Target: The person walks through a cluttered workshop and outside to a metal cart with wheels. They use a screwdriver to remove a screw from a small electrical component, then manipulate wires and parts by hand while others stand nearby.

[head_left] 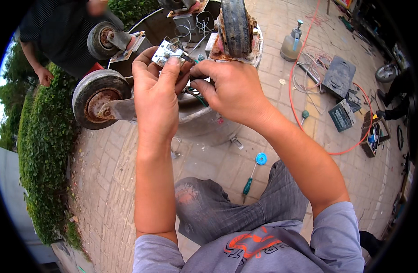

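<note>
Up near the far middle of the scene, a small metal switch part [169,52] with green wires [196,96] trailing below it is pinched in the left hand [156,91], thumb pressed on its face, while the right hand [229,88] closes its fingertips on the part's right edge. Just beyond the hands lies an overturned cart with rusty wheels [97,98], and near the person's knee a green-handled screwdriver [250,182] lies on the brick paving [127,182]. Another person's hand [45,76] hangs at far left.

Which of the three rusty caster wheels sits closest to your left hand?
The large wheel at lower left, beside the left hand. The smaller one lies farther back; the third stands above the right hand.
</note>
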Available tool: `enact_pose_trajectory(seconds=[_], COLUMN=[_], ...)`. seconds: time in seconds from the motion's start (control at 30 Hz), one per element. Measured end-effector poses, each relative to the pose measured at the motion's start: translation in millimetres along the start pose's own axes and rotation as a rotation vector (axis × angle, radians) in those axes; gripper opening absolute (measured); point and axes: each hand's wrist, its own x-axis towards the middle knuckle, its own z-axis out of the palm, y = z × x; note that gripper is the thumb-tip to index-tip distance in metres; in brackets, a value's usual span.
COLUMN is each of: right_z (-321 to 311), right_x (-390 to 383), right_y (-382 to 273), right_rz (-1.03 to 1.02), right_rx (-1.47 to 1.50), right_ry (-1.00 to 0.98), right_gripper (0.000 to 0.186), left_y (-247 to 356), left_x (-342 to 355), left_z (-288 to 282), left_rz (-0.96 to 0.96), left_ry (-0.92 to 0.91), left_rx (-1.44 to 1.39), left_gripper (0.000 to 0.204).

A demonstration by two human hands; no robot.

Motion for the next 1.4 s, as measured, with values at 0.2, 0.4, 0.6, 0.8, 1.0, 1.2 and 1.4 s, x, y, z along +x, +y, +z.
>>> enact_pose_trajectory(seconds=[0.2,0.4,0.6,0.8,1.0,1.2,1.4], right_z=[-0.9,-4.3,-9.7,0.7,3.8,-6.2,-15.7], right_x=[0.4,4.8,4.6,0.4,-4.2,-1.4,-5.0], right_y=[-1.1,6.0,11.2,14.4,12.2,3.7,4.9], right_rz=[0.014,-0.115,-0.089,-0.211,-0.235,-0.184,-0.175], right_rx=[-0.043,0.009,0.108,0.180,0.145,0.141,0.390], right_ry=[-0.059,-0.082,-0.193,0.030,0.113,-0.004,0.047], right_gripper=[0.014,0.012,0.013,0.009,0.012,0.017,0.021], left_y=[-2.5,-2.0,-5.8,-7.8,-7.5,-8.3,-7.5], left_x=[-0.7,-2.9,-1.3,-1.4,-1.6,-1.5,-3.1], left_z=[-0.9,0.4,0.0,1.5,3.6,0.6,1.9], left_rz=[0.032,0.056,0.039,0.066,0.086,0.061,0.055], left_ry=[0.019,0.033,0.021,0.059,0.063,0.065,0.034], left_rx=[-0.009,0.020,-0.026,0.007,0.018,0.000,-0.071], left_gripper=[0.047,0.041,0.037,0.038,0.036,0.035,0.039])
